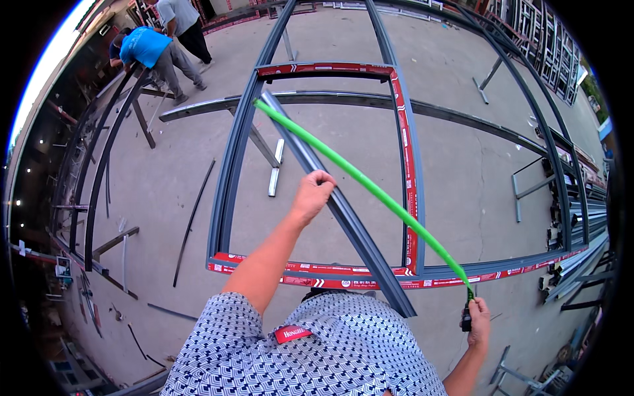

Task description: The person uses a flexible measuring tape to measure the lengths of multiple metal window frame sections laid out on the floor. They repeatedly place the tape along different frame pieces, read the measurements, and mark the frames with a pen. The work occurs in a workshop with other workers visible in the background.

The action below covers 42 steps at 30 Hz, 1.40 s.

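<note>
My left hand (313,195) is closed, its fingers pinched at the edge of a grey metal profile bar (360,239) that lies slantwise across a large grey frame (230,165). Out at the right, my right hand (480,321) grips the dark case of a tape measure (467,315). From it the bright green tape blade (370,183) runs up to the left, over the frame, its far end beside the bar's upper end. Red printed protective film (408,152) covers the inner edges and the near rail of the frame.
A long metal beam (198,107) supports the frame from below. At the far left, a person in a blue shirt (146,47) bends over another frame, with another person (178,20) alongside. Stacked profiles (581,254) lie at the right; a thin dark strip (193,224) lies on the floor.
</note>
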Motion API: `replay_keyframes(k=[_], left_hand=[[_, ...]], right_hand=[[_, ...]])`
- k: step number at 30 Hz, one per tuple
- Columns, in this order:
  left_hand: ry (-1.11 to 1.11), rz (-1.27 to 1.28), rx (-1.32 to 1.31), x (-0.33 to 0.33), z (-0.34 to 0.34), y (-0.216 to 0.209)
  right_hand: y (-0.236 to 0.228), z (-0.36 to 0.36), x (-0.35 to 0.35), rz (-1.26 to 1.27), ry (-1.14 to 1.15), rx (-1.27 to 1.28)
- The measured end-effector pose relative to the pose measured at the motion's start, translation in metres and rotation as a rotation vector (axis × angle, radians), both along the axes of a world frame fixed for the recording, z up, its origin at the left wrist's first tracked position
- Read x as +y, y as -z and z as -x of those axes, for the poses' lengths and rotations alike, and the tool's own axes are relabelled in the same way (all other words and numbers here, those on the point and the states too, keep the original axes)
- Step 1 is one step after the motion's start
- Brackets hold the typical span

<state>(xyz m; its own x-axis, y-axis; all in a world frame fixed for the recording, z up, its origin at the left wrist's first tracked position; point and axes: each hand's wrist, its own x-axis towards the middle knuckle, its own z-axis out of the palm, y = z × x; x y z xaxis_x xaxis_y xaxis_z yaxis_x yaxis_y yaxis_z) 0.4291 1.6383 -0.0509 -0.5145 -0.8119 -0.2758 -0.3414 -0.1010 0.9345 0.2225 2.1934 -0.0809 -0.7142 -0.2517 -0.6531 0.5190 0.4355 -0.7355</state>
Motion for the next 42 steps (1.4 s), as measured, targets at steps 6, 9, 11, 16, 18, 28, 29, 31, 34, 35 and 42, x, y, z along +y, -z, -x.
replay_keyframes(k=[6, 9, 11, 16, 18, 28, 29, 31, 34, 35, 42], left_hand=[[-0.182, 0.107, -0.12, -0.078, -0.065, 0.005], [-0.22, 0.121, -0.186, -0.111, -0.098, 0.005], [-0.241, 0.117, -0.224, -0.132, -0.117, 0.013], [-0.225, -0.015, -0.308, -0.156, -0.151, 0.036], [-0.23, -0.03, -0.274, -0.155, -0.157, 0.04], [-0.328, 0.31, -0.365, -0.127, -0.165, 0.054], [-0.339, 0.359, -0.367, -0.116, -0.163, 0.056], [-0.35, 0.451, -0.508, -0.082, -0.139, 0.045], [-0.311, 0.559, -0.674, -0.029, -0.133, 0.039], [-0.283, 0.59, -0.718, -0.016, -0.132, 0.039], [-0.275, 0.46, -0.661, -0.007, -0.136, 0.04]], right_hand=[[0.021, -0.04, -0.007, -0.038, -0.004, -0.195], [0.026, -0.045, -0.007, -0.007, -0.001, -0.226], [0.028, -0.047, -0.009, 0.029, 0.003, -0.229], [0.02, -0.041, -0.01, 0.002, -0.019, -0.275], [0.017, -0.037, -0.012, -0.029, -0.042, -0.269], [0.031, -0.033, -0.002, -0.162, -0.17, -0.178], [0.03, -0.035, -0.003, -0.161, -0.167, -0.179], [0.026, -0.036, 0.0, -0.158, -0.156, -0.177], [0.021, -0.036, -0.006, -0.179, -0.167, -0.176], [0.02, -0.036, -0.005, -0.179, -0.177, -0.186], [0.034, -0.05, 0.009, -0.144, -0.173, -0.219]])
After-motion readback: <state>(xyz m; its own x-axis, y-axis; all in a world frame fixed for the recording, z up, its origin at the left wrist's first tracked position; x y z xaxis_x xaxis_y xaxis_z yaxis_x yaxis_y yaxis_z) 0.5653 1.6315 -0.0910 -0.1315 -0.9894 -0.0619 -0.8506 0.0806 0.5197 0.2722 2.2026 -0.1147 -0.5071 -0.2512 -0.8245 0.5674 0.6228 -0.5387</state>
